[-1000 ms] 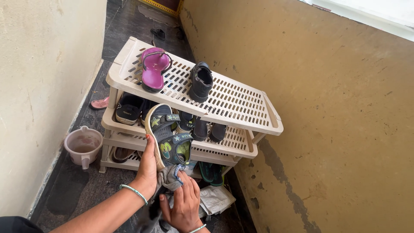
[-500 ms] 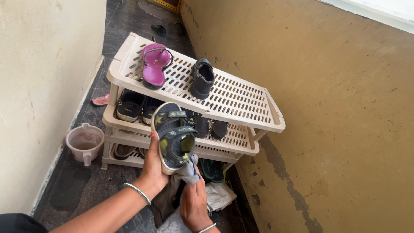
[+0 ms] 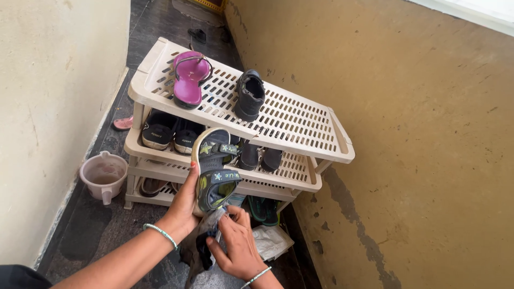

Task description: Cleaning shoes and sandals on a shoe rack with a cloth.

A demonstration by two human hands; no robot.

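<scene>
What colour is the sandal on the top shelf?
Purple-magenta sandal, dark straps; head view.

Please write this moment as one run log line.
left hand: holds grey sandal upright | right hand: presses dark cloth at its heel | behind: beige shoe rack

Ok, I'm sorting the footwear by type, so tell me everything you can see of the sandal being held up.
The small dark grey strapped sandal has a pale cream sole edge, two wide straps with star patches and lime-green lining. It looks like rubber or foam with fabric straps. It is held upright, toe up, in front of the cream plastic shoe rack. The left hand grips its side; the right hand presses a dark cloth against its heel end.
</scene>
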